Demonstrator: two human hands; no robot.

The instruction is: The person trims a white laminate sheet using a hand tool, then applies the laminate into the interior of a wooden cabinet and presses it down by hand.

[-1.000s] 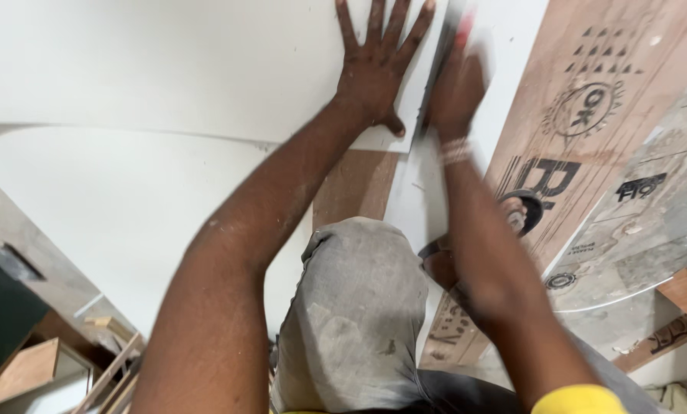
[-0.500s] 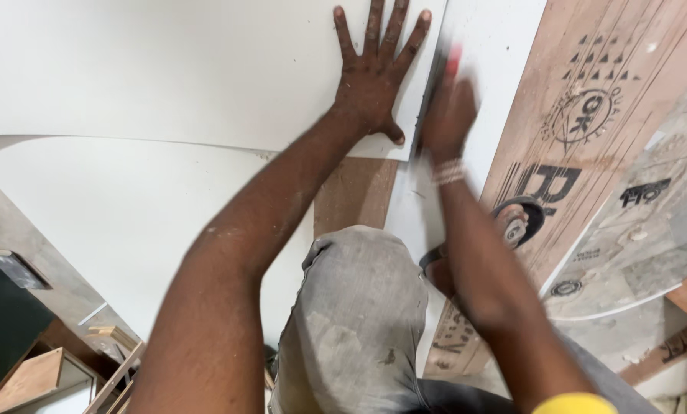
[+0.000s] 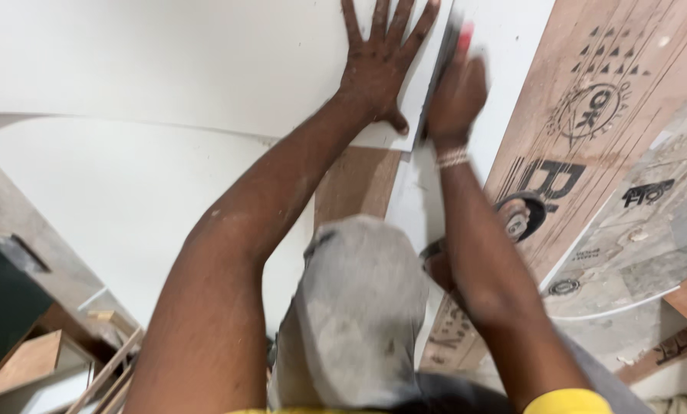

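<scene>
Brown plywood board [image 3: 589, 123] with black round stamp beside white sheet [image 3: 167, 61]; left hand [image 3: 382, 69] flat, right hand [image 3: 455, 96] gripping red-tipped tool [image 3: 460, 34].

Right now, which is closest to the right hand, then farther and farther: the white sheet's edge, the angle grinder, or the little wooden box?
1. White sheet: its edge is right at the right hand.
2. Angle grinder: lower right, on the printed plywood.
3. Wooden box: far bottom-left corner.
</scene>
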